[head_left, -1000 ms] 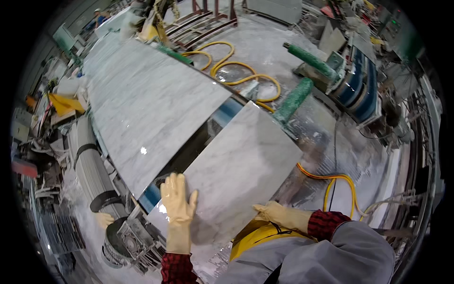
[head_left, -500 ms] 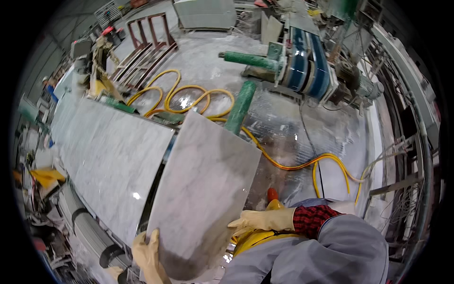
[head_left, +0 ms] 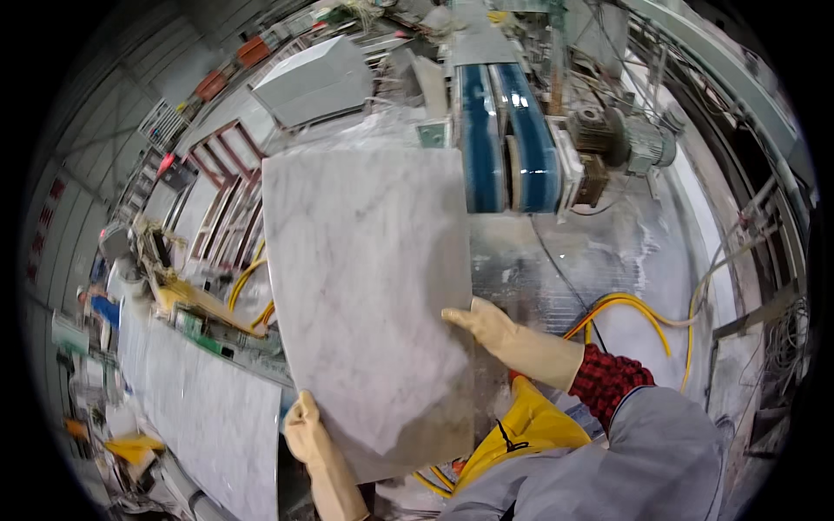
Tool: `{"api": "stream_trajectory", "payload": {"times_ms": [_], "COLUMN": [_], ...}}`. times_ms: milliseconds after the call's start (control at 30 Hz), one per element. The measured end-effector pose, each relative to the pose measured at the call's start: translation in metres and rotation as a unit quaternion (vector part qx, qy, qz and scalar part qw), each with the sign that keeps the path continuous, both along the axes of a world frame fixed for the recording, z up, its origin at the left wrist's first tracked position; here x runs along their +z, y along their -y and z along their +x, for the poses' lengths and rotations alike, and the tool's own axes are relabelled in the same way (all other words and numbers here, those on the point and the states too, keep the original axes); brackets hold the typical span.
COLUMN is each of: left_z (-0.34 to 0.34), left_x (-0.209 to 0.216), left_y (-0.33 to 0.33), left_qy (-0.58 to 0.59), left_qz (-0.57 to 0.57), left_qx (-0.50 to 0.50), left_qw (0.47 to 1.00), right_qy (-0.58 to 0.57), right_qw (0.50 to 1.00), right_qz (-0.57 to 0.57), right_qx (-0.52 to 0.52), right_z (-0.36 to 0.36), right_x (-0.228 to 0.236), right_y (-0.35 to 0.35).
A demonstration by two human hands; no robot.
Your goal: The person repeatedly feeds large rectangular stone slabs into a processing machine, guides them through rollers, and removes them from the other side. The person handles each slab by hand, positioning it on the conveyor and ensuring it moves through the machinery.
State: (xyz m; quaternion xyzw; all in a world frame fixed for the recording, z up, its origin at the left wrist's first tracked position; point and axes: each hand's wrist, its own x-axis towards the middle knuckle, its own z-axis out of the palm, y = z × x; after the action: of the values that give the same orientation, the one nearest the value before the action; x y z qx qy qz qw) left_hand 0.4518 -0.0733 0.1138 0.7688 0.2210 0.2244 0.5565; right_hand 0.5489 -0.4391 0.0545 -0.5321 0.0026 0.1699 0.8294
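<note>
Slab gripped at both sides

It is in front of you, veined grey-white, your left hand grasping its left edge, your right hand its right edge. A second slab lies farther left; blue belts run beyond, rightward.

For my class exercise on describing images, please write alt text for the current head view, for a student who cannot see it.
A grey-veined white slab is held by a gloved left hand at its left edge and a gloved right hand at its right. Beyond it are two blue belts; another slab lies lower left.
</note>
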Motion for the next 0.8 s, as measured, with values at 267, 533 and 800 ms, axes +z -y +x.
{"api": "stream_trajectory", "payload": {"times_ms": [267,533,800], "left_z": [0.12,0.171,0.253], "left_x": [-0.062,-0.058,-0.101], "left_y": [0.204,0.286,0.29], "left_qy": [-0.192,-0.295,-0.357], "left_qz": [-0.098,-0.088,0.15], "left_qx": [-0.101,-0.214,-0.306], "left_qw": [0.971,0.927,0.87], "right_qy": [-0.104,0.258,0.177], "right_qw": [0.964,0.859,0.829], "right_qz": [-0.213,-0.438,-0.526], "right_qx": [-0.123,-0.064,-0.07], "right_z": [0.092,0.089,0.12], "right_x": [0.033,-0.129,-0.076], "right_y": [0.195,0.31,0.319]}}
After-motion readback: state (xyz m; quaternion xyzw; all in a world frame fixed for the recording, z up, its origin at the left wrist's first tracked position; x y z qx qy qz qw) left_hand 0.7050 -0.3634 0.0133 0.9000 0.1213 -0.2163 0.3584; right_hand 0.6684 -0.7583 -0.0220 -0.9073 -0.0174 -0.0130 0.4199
